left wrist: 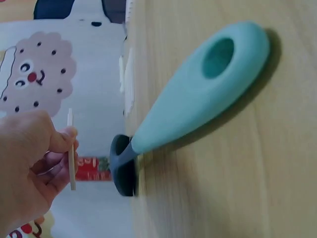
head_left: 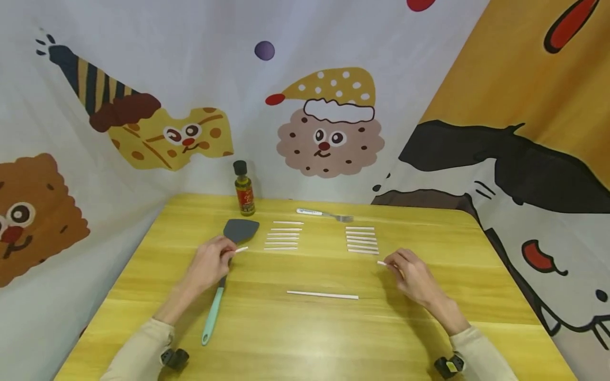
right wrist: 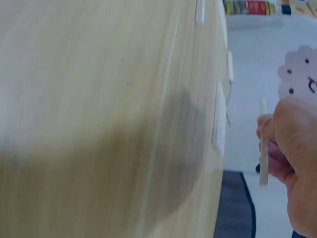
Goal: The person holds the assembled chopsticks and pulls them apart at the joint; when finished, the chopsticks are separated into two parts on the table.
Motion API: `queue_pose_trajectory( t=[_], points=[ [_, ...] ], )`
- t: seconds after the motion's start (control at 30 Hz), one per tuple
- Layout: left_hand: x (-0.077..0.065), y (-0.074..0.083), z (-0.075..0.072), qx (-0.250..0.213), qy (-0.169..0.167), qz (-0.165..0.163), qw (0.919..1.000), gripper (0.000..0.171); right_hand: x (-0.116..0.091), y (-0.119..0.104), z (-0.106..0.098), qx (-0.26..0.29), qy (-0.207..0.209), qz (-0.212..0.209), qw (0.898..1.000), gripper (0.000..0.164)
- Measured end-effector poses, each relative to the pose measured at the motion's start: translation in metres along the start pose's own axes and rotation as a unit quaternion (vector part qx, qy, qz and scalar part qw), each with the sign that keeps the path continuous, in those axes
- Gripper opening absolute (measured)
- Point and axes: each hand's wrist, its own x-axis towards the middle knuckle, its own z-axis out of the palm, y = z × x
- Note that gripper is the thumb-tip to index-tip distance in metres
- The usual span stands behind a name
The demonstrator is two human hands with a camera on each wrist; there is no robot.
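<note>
My left hand pinches a short pale stick between thumb and fingers, raised above the table. Beneath that hand lies a spatula with a dark grey head and a mint-green handle; the hand hides part of its shaft. On the right side, my right hand pinches another short pale stick, also held up off the wood. Several short sticks lie in a left column, and several more in a right column. One longer thin stick lies crosswise between the hands, nearer the front.
At the back of the wooden table stands an upright bottle with a black cap and red label. To its right lies a fork with a white handle. A curtain with cartoon prints hangs behind the table.
</note>
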Motion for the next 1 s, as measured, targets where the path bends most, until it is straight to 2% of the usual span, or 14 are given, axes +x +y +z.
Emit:
queue_pose_trajectory(
  t=[0.13,0.3,0.47,0.57,0.7,0.77,1.0],
  points=[
    [0.002,0.001,-0.001,-0.005,-0.021,0.036,0.9991,0.007,0.007,-0.004,0.0,-0.004,-0.036,-0.014,0.999,0.023],
    [0.003,0.009,0.004,-0.006,-0.028,0.018,0.9994,0.009,0.011,-0.011,0.01,-0.006,-0.025,-0.024,0.999,0.023],
    [0.007,0.013,0.003,-0.008,-0.036,0.009,0.9993,0.011,0.01,-0.012,0.012,0.001,-0.03,-0.018,0.999,0.022],
    [0.009,0.016,0.004,-0.01,-0.05,0.004,0.9987,0.014,0.01,-0.012,0.013,0.005,-0.041,-0.012,0.999,0.019],
    [0.011,0.021,0.009,-0.014,-0.069,-0.007,0.9975,0.016,0.011,-0.012,0.015,0.003,-0.045,-0.009,0.999,0.021],
    [0.013,0.023,0.012,-0.016,-0.076,-0.009,0.9969,0.017,0.011,-0.012,0.016,0.002,-0.045,-0.008,0.999,0.026],
    [0.018,0.029,0.02,-0.028,-0.091,-0.007,0.9954,0.019,0.012,-0.011,0.019,0.002,-0.048,0.002,0.999,0.026]
  ],
)
